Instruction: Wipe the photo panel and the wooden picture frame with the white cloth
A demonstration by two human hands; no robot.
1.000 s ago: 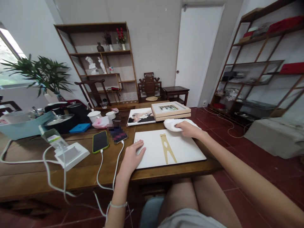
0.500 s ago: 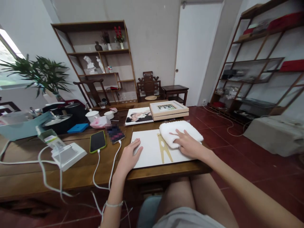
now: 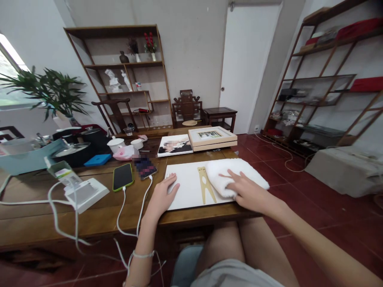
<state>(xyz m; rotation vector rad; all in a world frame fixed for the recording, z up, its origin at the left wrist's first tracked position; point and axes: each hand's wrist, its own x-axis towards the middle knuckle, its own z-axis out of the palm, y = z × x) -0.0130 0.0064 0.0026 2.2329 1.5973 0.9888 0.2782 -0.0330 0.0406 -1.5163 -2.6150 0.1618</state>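
Two hands on my feed, both palm-down. L hand point(image 3: 163, 192) lies flat on the left end of a white panel point(image 3: 186, 185) w/ a tan cat figure point(image 3: 203, 182); thumb out to the side, nothing gripped. R hand point(image 3: 253, 192) has its fingers splayed over a folded white towel point(image 3: 239, 169), pressing rather than clutching AFAICT; whether the thumb pinches any cloth, can't tell. Towel covers the panel's right end, just beside the figure, poss. touching it. Panel lies flat on the wooden table point(image 3: 191, 217), close to its near edge.

Risks, my read: light L hand + hard R push = panel slides, poss. over the edge. Towel dragged left could catch the figure if it's raised (can't tell from here). Also, white charging cables point(image 3: 124, 193) run near the L forearm; a careless swing could hook one & yank the green-cased phone point(image 3: 123, 177).
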